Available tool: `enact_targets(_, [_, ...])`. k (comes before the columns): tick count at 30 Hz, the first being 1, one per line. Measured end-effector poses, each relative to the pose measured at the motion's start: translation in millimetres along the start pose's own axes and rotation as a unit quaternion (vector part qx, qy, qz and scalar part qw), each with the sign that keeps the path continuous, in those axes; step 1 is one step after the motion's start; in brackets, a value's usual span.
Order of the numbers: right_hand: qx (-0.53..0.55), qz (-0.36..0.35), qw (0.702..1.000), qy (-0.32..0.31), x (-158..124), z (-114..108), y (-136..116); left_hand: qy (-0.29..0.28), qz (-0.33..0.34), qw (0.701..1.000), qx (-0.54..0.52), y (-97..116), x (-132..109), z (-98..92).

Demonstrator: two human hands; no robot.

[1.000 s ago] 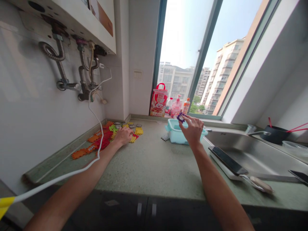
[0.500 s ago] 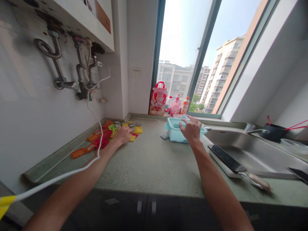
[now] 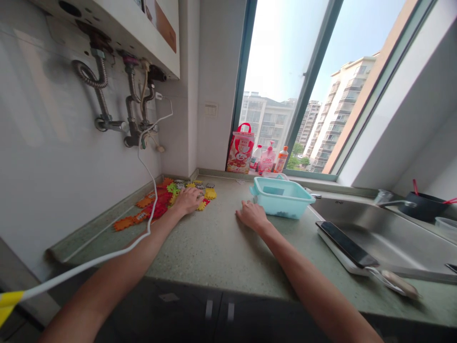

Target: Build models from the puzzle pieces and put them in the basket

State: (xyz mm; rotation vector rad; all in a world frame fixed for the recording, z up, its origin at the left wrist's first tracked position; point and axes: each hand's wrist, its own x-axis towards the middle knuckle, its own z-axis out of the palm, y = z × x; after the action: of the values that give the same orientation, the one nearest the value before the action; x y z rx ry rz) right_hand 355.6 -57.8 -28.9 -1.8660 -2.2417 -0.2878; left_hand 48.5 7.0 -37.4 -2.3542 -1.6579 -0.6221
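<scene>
Foam puzzle-like pieces in red, orange, yellow, green and grey lie in a loose heap on the left of the counter. My left hand rests palm down on the right part of this heap, its fingers apart over the yellow pieces. Just left of a light blue plastic basket, my right hand is low over the counter with its fingers slightly bent and spread. Whatever lies under its palm is hidden. Dark small shapes show through the basket's lower wall.
A white cable hangs across my left forearm. Right of the basket, a phone lies on a white object beside the steel sink. A red-handled bag and bottles stand at the window.
My right hand has moved down and left from above the basket to the counter beside it, where a grey piece was visible. My left hand stays on the heap. The view has shifted slightly.
</scene>
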Motion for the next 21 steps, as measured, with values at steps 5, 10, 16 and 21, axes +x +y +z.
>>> enact_targets(5, [0.047,-0.109,0.992,-0.033,0.2,4.3,0.2,-0.037,0.065,0.997,-0.028,8.6,0.1,5.2])
enact_targets(10, [0.154,-0.214,0.964,-0.033,1.3,6.6,-16.4,-0.128,0.116,0.985,-0.027,31.5,2.8,14.3])
enact_targets(16, [0.195,-0.218,0.956,-0.008,4.6,16.1,-19.7,-0.098,0.111,0.989,0.004,29.1,0.7,2.9])
enact_targets(21, [0.183,-0.172,0.968,0.003,3.4,18.4,-3.9,-0.076,0.079,0.993,0.038,22.0,-3.8,-13.1])
